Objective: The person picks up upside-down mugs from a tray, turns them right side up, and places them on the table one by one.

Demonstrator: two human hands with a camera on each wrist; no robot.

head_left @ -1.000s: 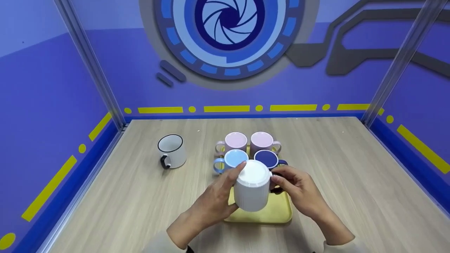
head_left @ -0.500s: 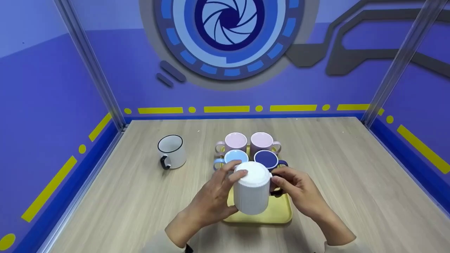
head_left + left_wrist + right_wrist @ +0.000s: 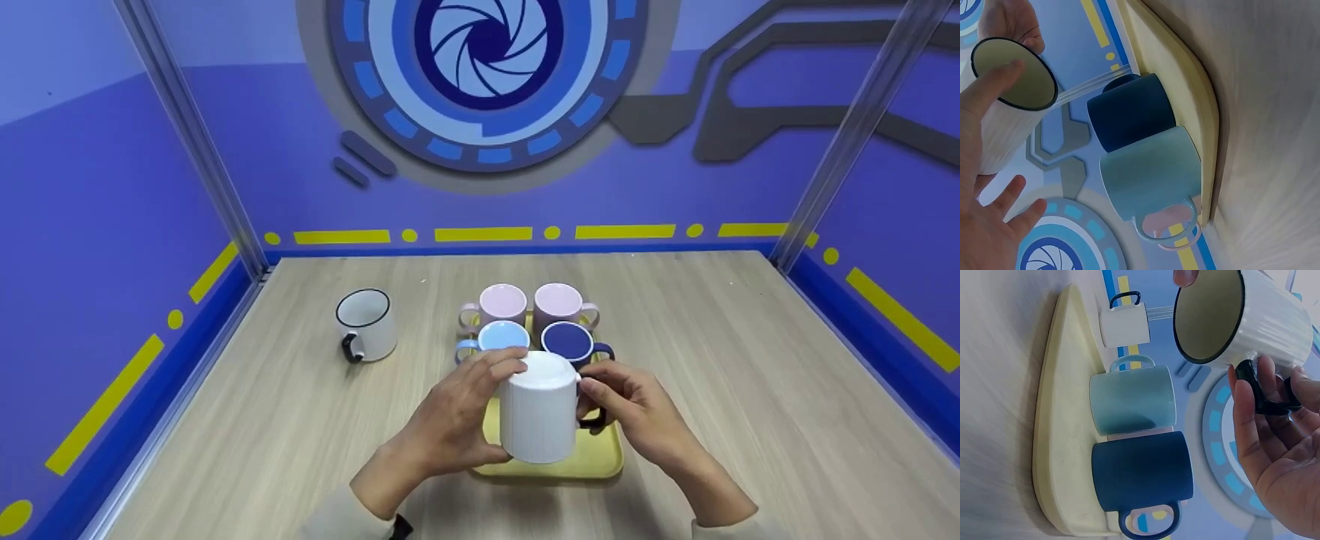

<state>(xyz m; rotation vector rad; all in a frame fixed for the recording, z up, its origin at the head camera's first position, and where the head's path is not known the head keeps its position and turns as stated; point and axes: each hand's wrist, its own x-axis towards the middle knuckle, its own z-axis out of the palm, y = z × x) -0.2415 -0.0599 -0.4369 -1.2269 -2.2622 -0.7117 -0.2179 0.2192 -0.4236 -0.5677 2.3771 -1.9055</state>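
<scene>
A white mug with a black rim and black handle is held upside down above the front of a yellow tray. My left hand grips its side, with fingertips at the base and the thumb low, over the mouth in the left wrist view. On the other side, my right hand holds the black handle between thumb and fingers. Behind the held mug, a light blue mug and a navy mug stand upright on the tray. Two pink mugs, one left and one right, are behind those.
Another white mug with a black rim and handle stands upright on the wooden table, left of the tray. Blue and purple panels enclose the back and sides.
The held mug has tilted so its base shows less and its side more, and it sits slightly lower. My left fingers have shifted over the edge of its base. The other mugs stay put.
</scene>
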